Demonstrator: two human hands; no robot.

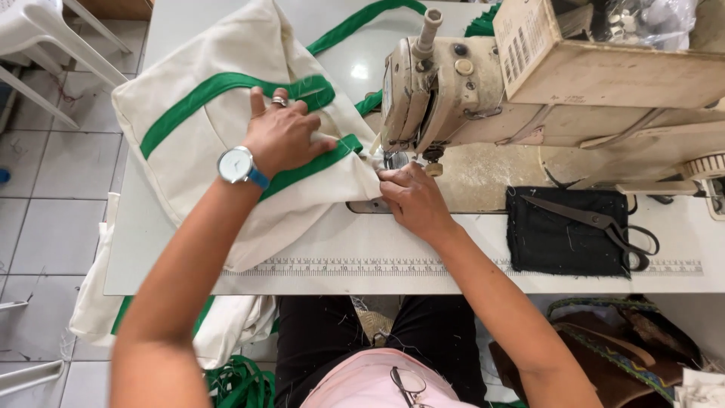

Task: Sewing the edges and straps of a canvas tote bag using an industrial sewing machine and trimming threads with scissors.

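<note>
A cream canvas bag [226, 91] with green straps [219, 85] lies on the white sewing table [453, 272], its edge under the needle of a worn beige sewing machine [445, 91]. My left hand [283, 136], with a ring and a blue-strapped wristwatch, presses flat on the bag over a green strap. My right hand [411, 200] pinches the fabric edge right beside the presser foot [393, 160].
Black-handled scissors [596, 223] rest on a black cloth pad [566, 234] to the right. A cardboard box [604, 53] sits atop the machine. More cream and green fabric [226, 332] hangs below the table's front edge. A white plastic chair [45, 38] stands far left; a brown bag [627, 347] lower right.
</note>
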